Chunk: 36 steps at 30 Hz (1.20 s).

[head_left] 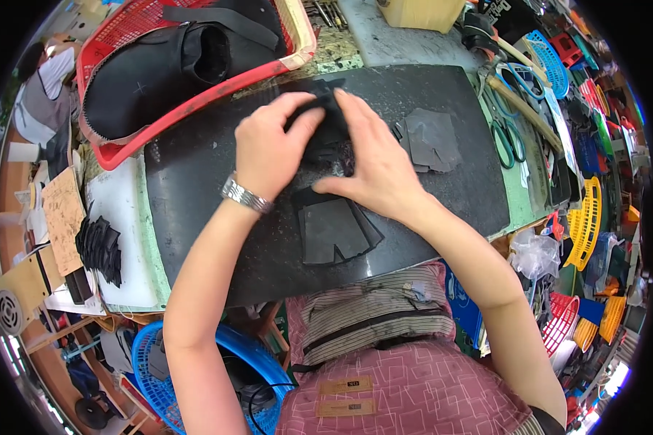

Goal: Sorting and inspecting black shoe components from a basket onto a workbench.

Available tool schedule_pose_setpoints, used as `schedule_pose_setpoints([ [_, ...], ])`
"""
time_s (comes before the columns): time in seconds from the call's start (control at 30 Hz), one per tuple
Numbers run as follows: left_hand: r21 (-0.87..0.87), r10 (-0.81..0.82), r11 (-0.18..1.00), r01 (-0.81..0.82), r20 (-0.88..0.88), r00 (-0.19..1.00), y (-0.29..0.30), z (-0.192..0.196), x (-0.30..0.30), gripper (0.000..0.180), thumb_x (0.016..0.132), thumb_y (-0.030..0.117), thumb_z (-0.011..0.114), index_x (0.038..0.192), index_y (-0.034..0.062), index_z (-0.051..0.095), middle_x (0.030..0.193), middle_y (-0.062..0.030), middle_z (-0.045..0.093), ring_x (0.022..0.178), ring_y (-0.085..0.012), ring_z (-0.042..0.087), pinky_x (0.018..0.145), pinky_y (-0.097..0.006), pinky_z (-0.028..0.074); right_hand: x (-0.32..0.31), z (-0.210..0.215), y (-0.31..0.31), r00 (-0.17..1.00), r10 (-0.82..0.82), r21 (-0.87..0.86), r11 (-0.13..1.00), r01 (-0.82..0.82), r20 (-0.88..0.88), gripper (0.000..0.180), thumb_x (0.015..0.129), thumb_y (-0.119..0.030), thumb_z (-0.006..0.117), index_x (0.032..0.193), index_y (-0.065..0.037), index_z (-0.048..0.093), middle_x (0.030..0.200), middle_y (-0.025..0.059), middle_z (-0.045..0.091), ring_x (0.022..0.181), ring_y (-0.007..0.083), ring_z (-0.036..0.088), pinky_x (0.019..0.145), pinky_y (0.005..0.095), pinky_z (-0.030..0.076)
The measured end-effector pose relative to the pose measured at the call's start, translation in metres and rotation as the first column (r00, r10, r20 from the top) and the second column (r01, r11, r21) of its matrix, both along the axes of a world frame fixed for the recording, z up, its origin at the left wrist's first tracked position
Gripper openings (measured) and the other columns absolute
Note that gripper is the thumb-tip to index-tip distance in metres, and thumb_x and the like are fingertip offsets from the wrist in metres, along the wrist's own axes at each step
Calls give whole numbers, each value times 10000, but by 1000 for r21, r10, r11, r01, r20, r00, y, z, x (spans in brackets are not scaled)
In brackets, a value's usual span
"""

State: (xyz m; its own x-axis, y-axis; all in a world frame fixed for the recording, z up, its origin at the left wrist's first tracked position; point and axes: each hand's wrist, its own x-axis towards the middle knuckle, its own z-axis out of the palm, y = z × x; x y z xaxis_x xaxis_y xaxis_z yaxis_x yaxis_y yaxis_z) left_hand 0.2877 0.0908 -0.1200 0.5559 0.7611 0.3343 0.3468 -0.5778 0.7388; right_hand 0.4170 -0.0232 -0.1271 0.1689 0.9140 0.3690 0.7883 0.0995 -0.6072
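Observation:
In front of me, a black leather-like piece (328,123) stands up from the dark work board (196,239). My left hand (272,141) pinches it at its left edge between thumb and curled fingers. My right hand (374,152) is spread, its fingertips against the piece's top right corner. Its thumb reaches toward a stack of dark cut pieces (334,232), notched at the near edge. More thin black pieces lie partly hidden between my hands. To the right of my right hand are grey-black cut pieces (432,140), lying flat on the board.
A red plastic basket (196,98) with a large black boot-like item (152,72) stands at the far left. Scissors (511,138) and a wooden-handled hammer (526,112) lie at the right. Black pieces (99,249) are piled at left. A blue basket (149,370) sits below the table.

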Motion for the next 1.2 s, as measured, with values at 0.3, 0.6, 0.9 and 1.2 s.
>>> schedule_pose_setpoints([
  [0.3, 263, -155, 954, 143, 27, 988, 4, -7, 1, 254, 755, 127, 725, 988, 38, 677, 989, -92, 675, 906, -212, 631, 807, -306, 490, 71, 1, 44, 849, 10, 397, 881, -257, 528, 445, 723, -25, 572, 1166, -57, 565, 908, 95, 656, 790, 247, 647, 719, 336, 534],
  [0.6, 61, -147, 982, 177, -333, 931, -20, -7, 38, 233, 694, 200, 745, 886, 88, 675, 974, -72, 624, 950, -263, 583, 831, -372, 476, 70, 8, -15, 966, 29, 215, 973, -87, 258, 176, 766, -18, 632, 938, -56, 628, 867, 93, 651, 794, 273, 634, 682, 355, 517],
  [0.9, 137, -105, 981, 136, -216, 971, -4, -6, 29, 102, 790, 128, 680, 871, 66, 672, 837, -78, 665, 725, -211, 635, 677, -305, 513, 45, -3, -9, 986, 141, 141, 978, -153, 91, 166, 780, -55, 625, 945, -39, 625, 850, 124, 648, 818, 305, 629, 729, 393, 509],
  [1.2, 545, -317, 608, 577, -500, 806, -100, 27, -47, 208, 734, 58, 635, 935, 4, 641, 958, -122, 661, 842, -247, 641, 731, -314, 540, 77, 3, -15, 994, 109, -14, 994, -108, 20, 206, 775, -98, 647, 974, -49, 633, 966, 106, 633, 905, 290, 603, 819, 370, 491],
])
